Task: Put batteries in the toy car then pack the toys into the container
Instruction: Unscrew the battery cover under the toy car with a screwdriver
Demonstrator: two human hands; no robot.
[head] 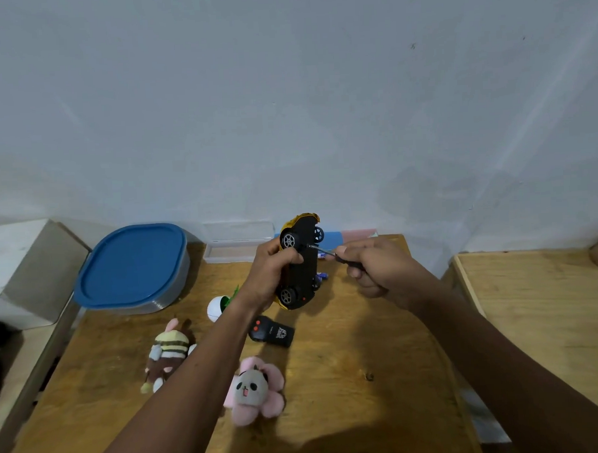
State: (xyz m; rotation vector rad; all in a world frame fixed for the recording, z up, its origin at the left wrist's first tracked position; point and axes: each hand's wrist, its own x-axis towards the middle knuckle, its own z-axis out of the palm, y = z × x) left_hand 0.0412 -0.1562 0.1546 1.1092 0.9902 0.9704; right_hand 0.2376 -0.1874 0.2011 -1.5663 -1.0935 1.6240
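My left hand (270,273) grips a yellow toy car (301,262) held up on end, its black underside facing right. My right hand (378,269) pinches a small screwdriver (324,251) whose tip touches the underside near the upper wheels. Batteries (322,277) lie on the table just behind the car, mostly hidden. The container (135,267), grey with a blue lid on, stands at the back left. A black remote (271,333), a striped bee plush (167,352) and a pink panda plush (255,391) lie on the wooden table (348,378).
A white egg-shaped toy with green (217,307) sits left of my left wrist. A clear plastic case (236,246) and blue and pink flat items (346,236) lie along the wall. A white box (22,269) stands at far left; another wooden surface (540,301) is at right.
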